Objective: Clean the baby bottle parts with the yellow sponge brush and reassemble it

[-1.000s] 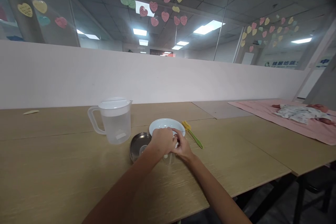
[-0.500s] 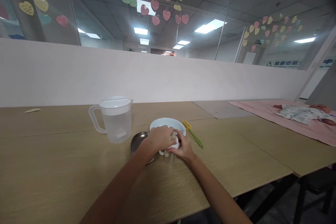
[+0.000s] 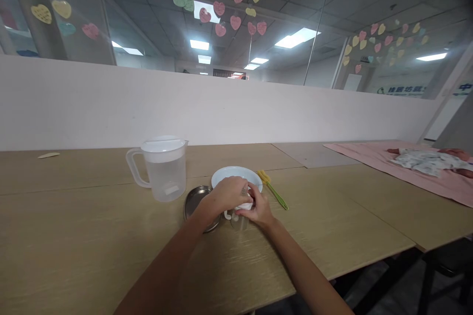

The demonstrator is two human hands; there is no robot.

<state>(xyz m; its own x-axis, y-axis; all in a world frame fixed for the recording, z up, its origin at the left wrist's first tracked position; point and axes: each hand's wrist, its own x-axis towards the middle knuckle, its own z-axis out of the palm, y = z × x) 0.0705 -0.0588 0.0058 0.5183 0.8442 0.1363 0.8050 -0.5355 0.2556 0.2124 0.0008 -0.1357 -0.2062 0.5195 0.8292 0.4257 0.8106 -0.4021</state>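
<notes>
Head view: left hand (image 3: 229,194) arched above, right hand (image 3: 260,208) cupped alongside, their grip closed around a white-topped bottle (image 3: 240,222).

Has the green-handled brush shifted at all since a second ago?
No: judged against the table seam, the green-handled brush lies just where it did.

Fingers (image 3: 255,192) partly hide the white bottle collar (image 3: 244,206)

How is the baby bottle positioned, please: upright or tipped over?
Upright: the baby bottle has its clear body below the white collar, where the right hand grips.
</notes>
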